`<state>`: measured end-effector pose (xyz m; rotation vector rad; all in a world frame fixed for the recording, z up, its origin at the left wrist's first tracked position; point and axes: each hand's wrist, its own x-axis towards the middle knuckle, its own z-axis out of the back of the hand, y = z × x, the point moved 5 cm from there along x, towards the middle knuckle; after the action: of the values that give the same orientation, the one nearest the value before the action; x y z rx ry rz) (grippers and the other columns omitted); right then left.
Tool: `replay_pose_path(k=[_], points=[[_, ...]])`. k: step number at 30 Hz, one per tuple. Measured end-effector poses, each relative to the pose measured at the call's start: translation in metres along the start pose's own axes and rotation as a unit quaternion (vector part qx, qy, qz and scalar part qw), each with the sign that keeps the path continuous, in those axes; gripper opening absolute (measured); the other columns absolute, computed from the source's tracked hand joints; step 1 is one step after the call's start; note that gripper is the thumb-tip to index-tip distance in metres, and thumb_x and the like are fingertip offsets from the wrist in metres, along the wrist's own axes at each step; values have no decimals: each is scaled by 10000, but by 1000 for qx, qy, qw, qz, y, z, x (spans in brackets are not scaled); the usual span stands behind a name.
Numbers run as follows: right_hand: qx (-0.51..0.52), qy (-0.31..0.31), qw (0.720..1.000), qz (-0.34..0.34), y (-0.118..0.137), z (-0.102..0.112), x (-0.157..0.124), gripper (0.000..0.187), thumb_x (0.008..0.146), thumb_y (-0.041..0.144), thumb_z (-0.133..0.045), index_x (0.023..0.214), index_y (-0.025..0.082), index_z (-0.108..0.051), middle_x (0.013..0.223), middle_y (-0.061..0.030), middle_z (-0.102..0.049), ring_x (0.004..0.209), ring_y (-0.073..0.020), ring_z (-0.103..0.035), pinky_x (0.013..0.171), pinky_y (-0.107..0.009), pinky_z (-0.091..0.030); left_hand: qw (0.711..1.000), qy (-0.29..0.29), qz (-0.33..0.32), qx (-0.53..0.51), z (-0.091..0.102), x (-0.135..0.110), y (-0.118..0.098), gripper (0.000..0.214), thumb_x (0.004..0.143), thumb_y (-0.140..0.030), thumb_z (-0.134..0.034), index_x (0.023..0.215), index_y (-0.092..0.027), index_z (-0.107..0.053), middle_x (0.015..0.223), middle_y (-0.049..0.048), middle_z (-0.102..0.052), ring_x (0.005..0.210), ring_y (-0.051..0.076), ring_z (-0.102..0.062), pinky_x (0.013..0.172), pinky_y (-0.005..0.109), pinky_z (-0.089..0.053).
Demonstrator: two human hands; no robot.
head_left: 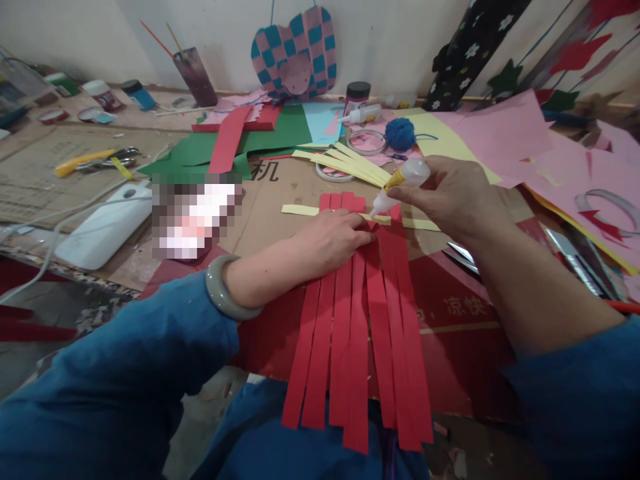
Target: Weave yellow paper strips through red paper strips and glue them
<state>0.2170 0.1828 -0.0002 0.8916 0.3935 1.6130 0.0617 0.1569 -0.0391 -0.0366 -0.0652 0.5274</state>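
Observation:
Several red paper strips point(357, 333) lie side by side on the cardboard worktop point(280, 200) and hang over its near edge. A yellow strip point(300, 210) crosses their far ends. My left hand point(333, 240) lies on the strips' far ends with its fingers pressed together, holding them down. My right hand point(450, 197) grips a small glue bottle point(403, 181), its tip pointing down at the strip ends just beyond my left fingertips.
A fan of yellow strips point(350, 163), tape rings point(367, 141), blue yarn point(400, 133) and another glue bottle point(361, 115) lie behind. Pink sheets point(505, 130) cover the right; scissors point(575, 260) lie there. A white device point(107, 223) and yellow-handled pliers point(95, 160) sit left.

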Motion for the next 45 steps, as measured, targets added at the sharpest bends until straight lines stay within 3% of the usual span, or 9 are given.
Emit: replay_pose_path(k=[10, 24, 45], points=[[36, 9, 999, 8, -4, -1, 0, 110, 695, 282, -766, 729, 213, -688, 685, 3, -661, 717, -218, -649, 670, -354, -488, 1000, -7, -11, 14, 2, -1, -1, 359, 966, -139, -425, 1197, -177, -696, 1141, 121, -687, 1030, 232, -646, 871, 354, -512], [-5, -4, 1000, 14, -2, 1, -2, 136, 752, 348, -722, 737, 221, -676, 680, -3, -664, 690, -213, -640, 629, -346, -460, 1000, 4, -1, 8, 2, -1, -2, 374, 957, -119, -422, 1200, -176, -700, 1124, 125, -684, 1027, 249, -648, 888, 378, -517], [-16, -24, 1000, 5, 3, 3, -3, 170, 722, 278, -744, 645, 214, -606, 624, 10, -589, 678, -192, -592, 638, -327, -415, 1000, 21, 15, -1, 4, 0, -3, 372, 968, -129, -425, 1212, -180, -700, 1119, 144, -680, 1039, 258, -645, 891, 403, -521]])
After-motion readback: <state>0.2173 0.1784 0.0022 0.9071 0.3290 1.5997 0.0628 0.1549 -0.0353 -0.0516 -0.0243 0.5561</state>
